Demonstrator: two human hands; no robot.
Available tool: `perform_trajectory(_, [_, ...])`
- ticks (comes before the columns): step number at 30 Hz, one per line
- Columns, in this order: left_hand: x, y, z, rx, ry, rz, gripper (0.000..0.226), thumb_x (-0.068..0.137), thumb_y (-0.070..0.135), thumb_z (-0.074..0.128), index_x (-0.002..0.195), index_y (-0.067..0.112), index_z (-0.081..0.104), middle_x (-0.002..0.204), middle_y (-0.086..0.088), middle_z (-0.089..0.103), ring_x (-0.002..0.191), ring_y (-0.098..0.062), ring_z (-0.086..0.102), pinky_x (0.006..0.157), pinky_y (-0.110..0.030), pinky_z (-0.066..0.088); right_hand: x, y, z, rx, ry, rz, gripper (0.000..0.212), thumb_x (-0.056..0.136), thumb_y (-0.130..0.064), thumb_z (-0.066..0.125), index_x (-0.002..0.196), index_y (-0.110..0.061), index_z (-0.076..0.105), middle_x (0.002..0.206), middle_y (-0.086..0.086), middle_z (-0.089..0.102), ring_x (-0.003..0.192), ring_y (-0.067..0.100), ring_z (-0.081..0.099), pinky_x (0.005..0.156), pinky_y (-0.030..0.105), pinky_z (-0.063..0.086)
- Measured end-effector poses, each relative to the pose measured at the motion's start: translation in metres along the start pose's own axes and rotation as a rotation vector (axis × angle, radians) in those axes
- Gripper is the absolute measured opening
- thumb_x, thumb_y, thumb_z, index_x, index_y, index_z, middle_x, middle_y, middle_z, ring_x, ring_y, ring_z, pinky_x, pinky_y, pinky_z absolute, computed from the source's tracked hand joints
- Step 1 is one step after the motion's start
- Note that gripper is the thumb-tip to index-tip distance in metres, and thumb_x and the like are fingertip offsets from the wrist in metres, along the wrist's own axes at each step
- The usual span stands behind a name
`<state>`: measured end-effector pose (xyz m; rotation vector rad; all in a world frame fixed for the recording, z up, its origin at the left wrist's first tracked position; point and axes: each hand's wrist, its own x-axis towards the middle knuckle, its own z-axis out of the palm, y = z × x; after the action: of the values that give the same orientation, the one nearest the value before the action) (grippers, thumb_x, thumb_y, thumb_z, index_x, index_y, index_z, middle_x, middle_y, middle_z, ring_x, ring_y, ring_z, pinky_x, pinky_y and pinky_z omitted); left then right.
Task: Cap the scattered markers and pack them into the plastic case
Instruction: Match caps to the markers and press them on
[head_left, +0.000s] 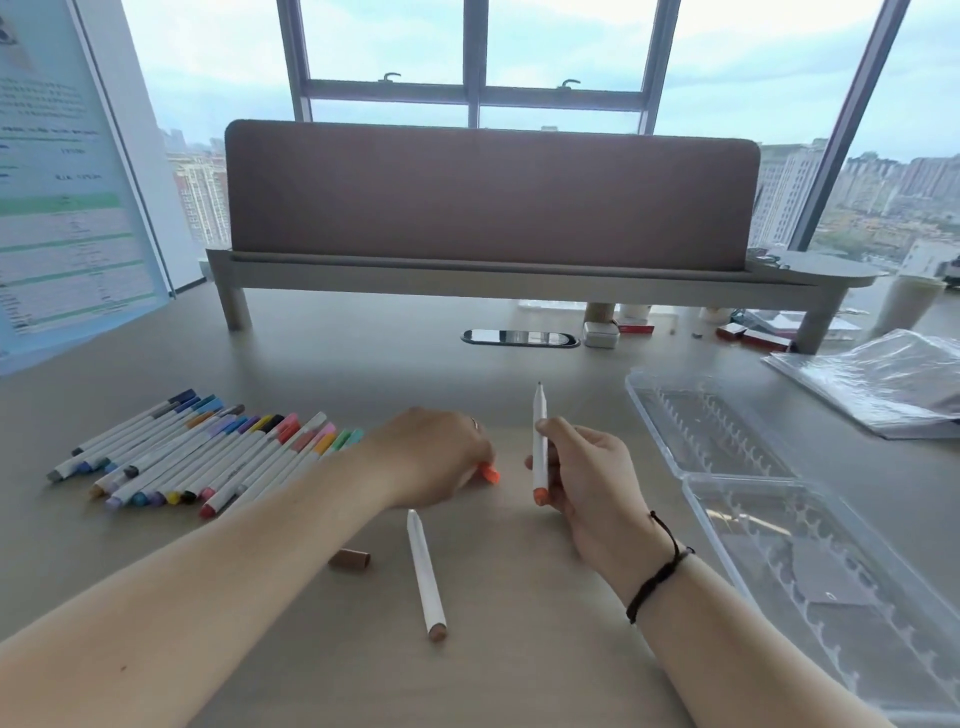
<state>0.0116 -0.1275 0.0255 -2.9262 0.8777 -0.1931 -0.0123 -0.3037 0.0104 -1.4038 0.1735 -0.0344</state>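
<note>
Both forearms bare, no sleeves. Dark braided cord bracelet (655, 570) round right wrist, knot tail at 11 o'clock. Ring (474, 422) on left hand (434, 457) finger.

We are seeing only the tip of an orange cap (489, 474); the left hand (431, 457) is covering the rest. The plastic case (779, 499) is running off the right edge, and the poster (62, 182) text is staying too blurred to read.
</note>
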Motion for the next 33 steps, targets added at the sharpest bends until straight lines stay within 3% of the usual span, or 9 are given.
perform_trajectory(4, [-0.018, -0.018, -0.003, -0.261, 0.088, -0.183, 0.02, 0.087, 0.024, 0.057, 0.101, 0.025, 0.071, 0.101, 0.009, 0.066, 0.094, -0.014, 0.062, 0.083, -0.031, 0.051, -0.001, 0.005, 0.004, -0.048, -0.067, -0.044, 0.017, 0.093, -0.014, 0.062, 0.081, -0.002, 0.063, 0.061, 0.01, 0.066, 0.047, 0.023, 0.055, 0.055, 0.036, 0.054])
perform_trajectory(7, [-0.037, -0.04, -0.003, -0.466, 0.259, -0.295, 0.013, 0.083, 0.018, 0.07, 0.093, 0.025, 0.075, 0.086, 0.011, 0.069, 0.08, -0.006, 0.062, 0.074, -0.024, 0.051, -0.004, 0.011, 0.01, -0.122, -0.099, -0.095, 0.015, 0.092, -0.011, 0.065, 0.079, -0.003, 0.063, 0.06, 0.011, 0.067, 0.048, 0.023, 0.057, 0.057, 0.037, 0.054])
perform_trajectory(10, [-0.058, -0.058, 0.001, -0.589, 0.33, -0.359, 0.014, 0.085, 0.017, 0.073, 0.091, 0.028, 0.076, 0.083, 0.015, 0.07, 0.084, -0.001, 0.061, 0.069, -0.015, 0.048, 0.001, 0.014, 0.016, -0.202, -0.137, -0.112, 0.012, 0.09, -0.007, 0.066, 0.079, -0.005, 0.063, 0.059, 0.009, 0.066, 0.047, 0.021, 0.057, 0.057, 0.037, 0.053])
perform_trajectory(13, [-0.073, -0.069, 0.006, -0.606, 0.327, -0.385, 0.014, 0.087, 0.017, 0.072, 0.093, 0.029, 0.075, 0.084, 0.019, 0.068, 0.086, 0.005, 0.06, 0.067, -0.009, 0.041, 0.011, 0.013, 0.024, -0.265, -0.162, -0.116, 0.01, 0.088, -0.001, 0.065, 0.078, -0.005, 0.064, 0.061, 0.008, 0.065, 0.048, 0.018, 0.057, 0.057, 0.035, 0.056])
perform_trajectory(17, [-0.08, -0.069, 0.011, -0.63, 0.368, -0.406, 0.013, 0.089, 0.024, 0.071, 0.097, 0.033, 0.073, 0.089, 0.023, 0.068, 0.089, 0.007, 0.059, 0.071, -0.011, 0.043, 0.023, 0.011, 0.034, -0.283, -0.192, -0.121, 0.005, 0.085, 0.0, 0.071, 0.082, 0.0, 0.067, 0.063, 0.01, 0.066, 0.051, 0.019, 0.058, 0.056, 0.033, 0.057])
perform_trajectory(23, [-0.082, -0.063, 0.014, -0.673, 0.4, -0.378, 0.014, 0.089, 0.032, 0.071, 0.103, 0.032, 0.073, 0.091, 0.025, 0.068, 0.09, 0.011, 0.058, 0.067, -0.004, 0.043, 0.024, 0.007, 0.023, -0.075, -0.306, -0.106, 0.009, 0.078, 0.002, 0.079, 0.085, 0.001, 0.074, 0.07, 0.014, 0.066, 0.057, 0.022, 0.059, 0.058, 0.031, 0.055])
perform_trajectory(30, [-0.087, -0.061, 0.014, -0.757, 0.441, -0.354, 0.015, 0.087, 0.027, 0.074, 0.101, 0.033, 0.074, 0.087, 0.023, 0.071, 0.09, 0.006, 0.062, 0.072, -0.009, 0.048, 0.02, 0.003, 0.018, -0.079, -0.421, -0.067, 0.017, 0.066, -0.006, 0.084, 0.082, 0.0, 0.077, 0.072, 0.018, 0.068, 0.059, 0.024, 0.062, 0.06, 0.032, 0.056])
perform_trajectory(33, [-0.087, -0.059, 0.015, -0.725, 0.433, -0.327, 0.014, 0.086, 0.032, 0.074, 0.098, 0.039, 0.074, 0.088, 0.026, 0.07, 0.092, 0.001, 0.063, 0.074, -0.016, 0.051, 0.017, 0.002, 0.018, -0.084, -0.444, -0.07, 0.011, 0.073, 0.001, 0.081, 0.083, 0.002, 0.077, 0.073, 0.021, 0.067, 0.059, 0.025, 0.061, 0.06, 0.032, 0.056])
